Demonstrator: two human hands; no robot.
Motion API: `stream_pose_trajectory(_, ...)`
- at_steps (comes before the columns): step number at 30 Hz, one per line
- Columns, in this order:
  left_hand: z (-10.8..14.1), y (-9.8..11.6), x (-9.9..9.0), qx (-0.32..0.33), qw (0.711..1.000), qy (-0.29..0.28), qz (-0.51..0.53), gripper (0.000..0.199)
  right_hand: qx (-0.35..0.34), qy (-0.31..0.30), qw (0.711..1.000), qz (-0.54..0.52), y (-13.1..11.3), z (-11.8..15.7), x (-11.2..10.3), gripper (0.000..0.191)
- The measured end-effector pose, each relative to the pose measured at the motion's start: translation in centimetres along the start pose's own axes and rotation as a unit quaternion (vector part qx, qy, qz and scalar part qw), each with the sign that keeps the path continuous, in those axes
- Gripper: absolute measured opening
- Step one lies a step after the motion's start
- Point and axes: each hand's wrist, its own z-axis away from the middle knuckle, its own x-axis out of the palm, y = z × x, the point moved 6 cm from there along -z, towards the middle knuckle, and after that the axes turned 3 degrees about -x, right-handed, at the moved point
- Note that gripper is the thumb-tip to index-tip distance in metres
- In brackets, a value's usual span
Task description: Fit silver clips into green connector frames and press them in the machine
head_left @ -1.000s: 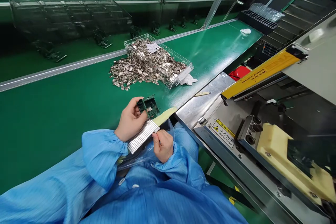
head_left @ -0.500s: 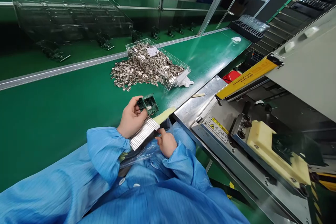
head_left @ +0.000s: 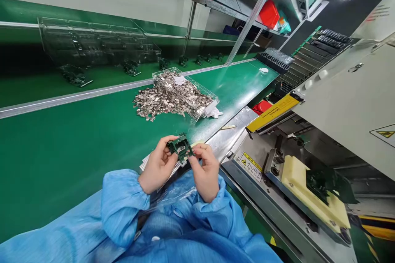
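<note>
A small dark green plastic part [head_left: 180, 147] is held between both hands above the table's front edge. My left hand [head_left: 158, 166] pinches its left side between thumb and fingers. On its right side, the thumb and fingers of my right hand [head_left: 205, 168] are closed on the part. Beneath the hands, partly hidden by them, lies a white gridded sheet [head_left: 146, 162] of small pieces. Farther off, a clear plastic box [head_left: 212, 104] lies among a heap of small silvery metal pieces [head_left: 154, 100], which spill out on its left.
On the right stands a metal machine with a cream fixture [head_left: 296, 172] and a yellow bar [head_left: 273, 111]. Clear trays [head_left: 95, 41] and several dark green parts sit behind the rail. A black tray [head_left: 273, 62] is at the green table's [head_left: 77, 135] far end.
My right hand has moved up from the gridded sheet and now grips the green part with my left hand. The view has tilted upward, showing more shelf.
</note>
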Motion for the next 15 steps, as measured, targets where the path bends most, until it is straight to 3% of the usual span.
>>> stream_pose_trajectory(8, 0.6, 0.5, 0.4, 0.042, 0.998, -0.021, -0.035, 0.035, 0.031, 0.014, 0.998, 0.050, 0.2, -0.1, 1.4, 0.006)
stream_pose_trajectory(15, 0.9, 0.8, 0.4, 0.052, 0.997, -0.020, -0.055, 0.032, 0.094, 0.029, 0.993, -0.067, 1.3, 0.2, 1.6, 0.022)
